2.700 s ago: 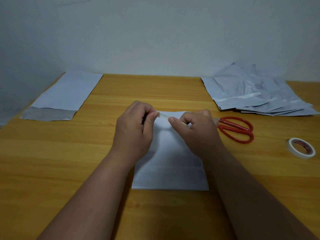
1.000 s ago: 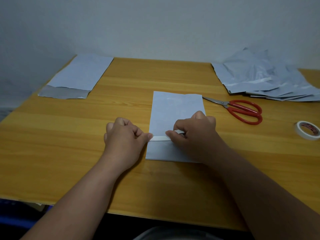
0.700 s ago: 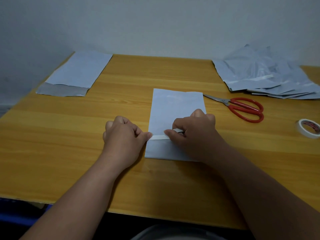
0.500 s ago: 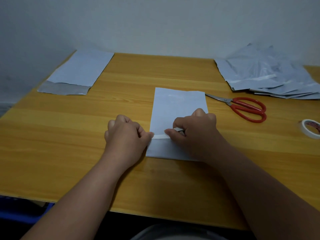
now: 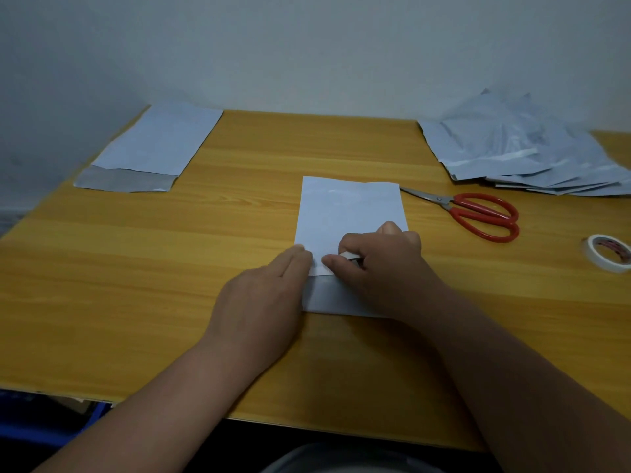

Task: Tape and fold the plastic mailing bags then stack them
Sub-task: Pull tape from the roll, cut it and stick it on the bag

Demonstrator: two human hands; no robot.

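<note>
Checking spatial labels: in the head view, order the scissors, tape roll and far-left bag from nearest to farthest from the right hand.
1. Scissors, just right of the right hand.
2. Tape roll, at the right edge.
3. Far-left bag, back left corner.

Pale blue-grey bag (image 5: pixel 348 213), red-handled scissors (image 5: pixel 478 213), white tape roll (image 5: pixel 607 257), yellow wood-grain table (image 5: pixel 170 261).

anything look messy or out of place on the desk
Only the pile of bags at the far right: it is fanned out and crumpled, not squared up. The finished bag at far left lies flat.
</note>
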